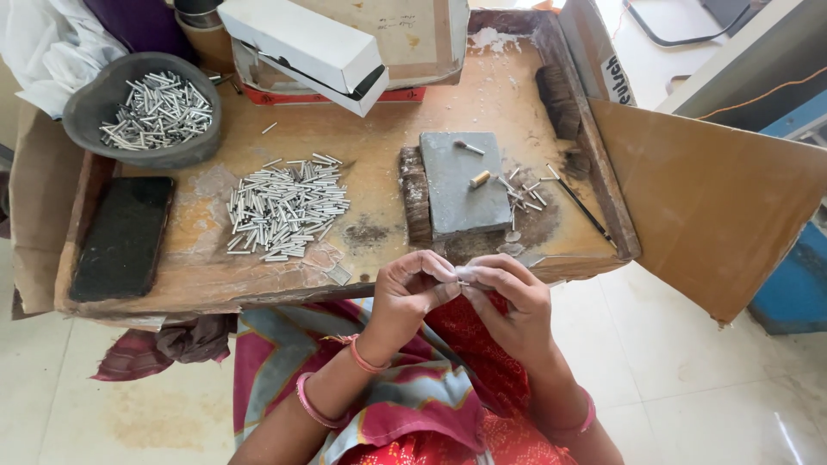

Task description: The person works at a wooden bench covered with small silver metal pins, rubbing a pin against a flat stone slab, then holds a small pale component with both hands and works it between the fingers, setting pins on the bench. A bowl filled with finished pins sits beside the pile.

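Both hands meet above the lap, fingertips pinched together on a small silver tube [463, 275], which seems to be held between left hand [412, 291] and right hand [510, 297], though it is mostly hidden. Just beyond the fingers sits a grey stone slab [459, 182]; farther out to their left lies a heap of silver tubes [284, 207] on the wooden tray [379, 146].

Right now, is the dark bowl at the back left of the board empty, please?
No, the dark bowl holds a heap of small silver metal pins.
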